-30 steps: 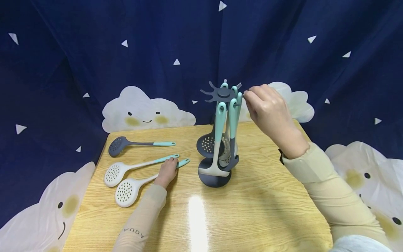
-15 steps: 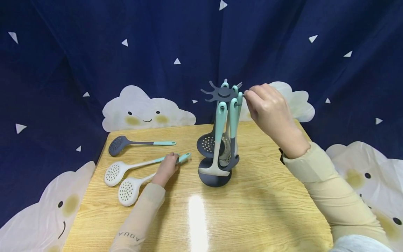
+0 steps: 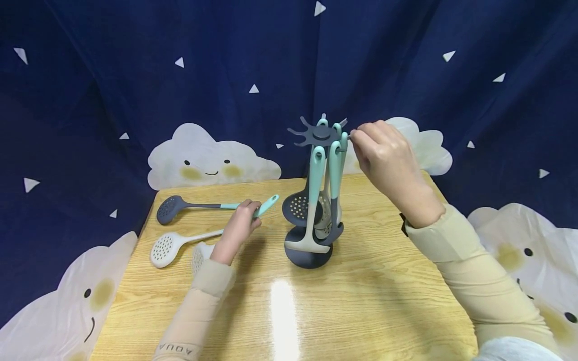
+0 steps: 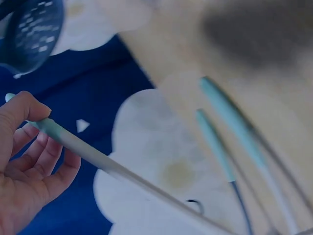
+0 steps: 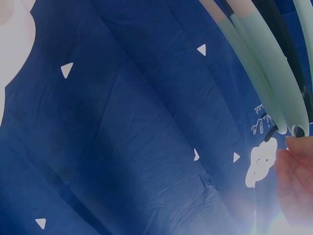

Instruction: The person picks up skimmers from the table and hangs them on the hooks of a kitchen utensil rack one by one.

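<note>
Dark skimmer (image 3: 168, 209): lying on the surface (image 3: 370, 301) toward the back, with head to the left and handle end behind the fingers.
White skimmer (image 3: 164, 249): lying in front of the dark one, with most of the handle hidden.
Left sleeve (image 3: 189, 311): marked with dark letters, upside down, seeming to spell "AQUA".
Held skimmer (image 3: 198, 258): white too, with mint handle (image 3: 269, 203) tilted up and head half behind the sleeve; impossible to tell whether touching the surface.
Left grip (image 3: 241, 223): clasping the mint handle between thumb and fingers.
Handle work: judged to be moving the held skimmer by its raised end, beside the rack.
Handle hole: next, probably calling for more lift and a turn toward one of the bare arms (image 3: 298, 134).
Rack (image 3: 321, 133): upright, hung with several utensils, without readable brand.
Right grip (image 3: 388, 155): pinching the tip of a rack arm beside the hanging handles, apparently for steadying.
Curtain script (image 5: 260, 126): thin, white, too small to read in the right wrist view.
</note>
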{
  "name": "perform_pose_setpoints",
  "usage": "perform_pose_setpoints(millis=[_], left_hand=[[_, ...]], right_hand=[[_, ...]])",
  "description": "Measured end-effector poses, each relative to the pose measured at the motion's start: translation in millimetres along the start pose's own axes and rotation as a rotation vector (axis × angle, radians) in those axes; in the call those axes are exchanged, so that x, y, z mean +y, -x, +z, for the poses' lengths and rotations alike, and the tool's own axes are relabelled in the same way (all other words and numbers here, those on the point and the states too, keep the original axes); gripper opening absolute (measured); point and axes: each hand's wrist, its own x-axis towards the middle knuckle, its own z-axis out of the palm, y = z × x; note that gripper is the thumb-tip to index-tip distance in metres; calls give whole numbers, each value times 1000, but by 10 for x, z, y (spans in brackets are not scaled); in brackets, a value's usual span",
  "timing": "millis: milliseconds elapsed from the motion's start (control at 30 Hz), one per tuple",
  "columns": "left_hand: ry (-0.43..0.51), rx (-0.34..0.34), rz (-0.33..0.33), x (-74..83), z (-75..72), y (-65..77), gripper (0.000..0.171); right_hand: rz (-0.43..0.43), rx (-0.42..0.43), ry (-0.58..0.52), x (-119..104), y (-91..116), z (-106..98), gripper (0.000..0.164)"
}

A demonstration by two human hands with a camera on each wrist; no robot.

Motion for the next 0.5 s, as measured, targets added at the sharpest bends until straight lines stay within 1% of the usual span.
perform_pose_setpoints(millis=[267,500], left_hand=[[52,166,104,271,-249,-68,30],[132,380,231,581,-480,-80,30]], right_hand=[[0,7,-2,-3,0,1,8],[2,6,-6,-2,5,4,8]])
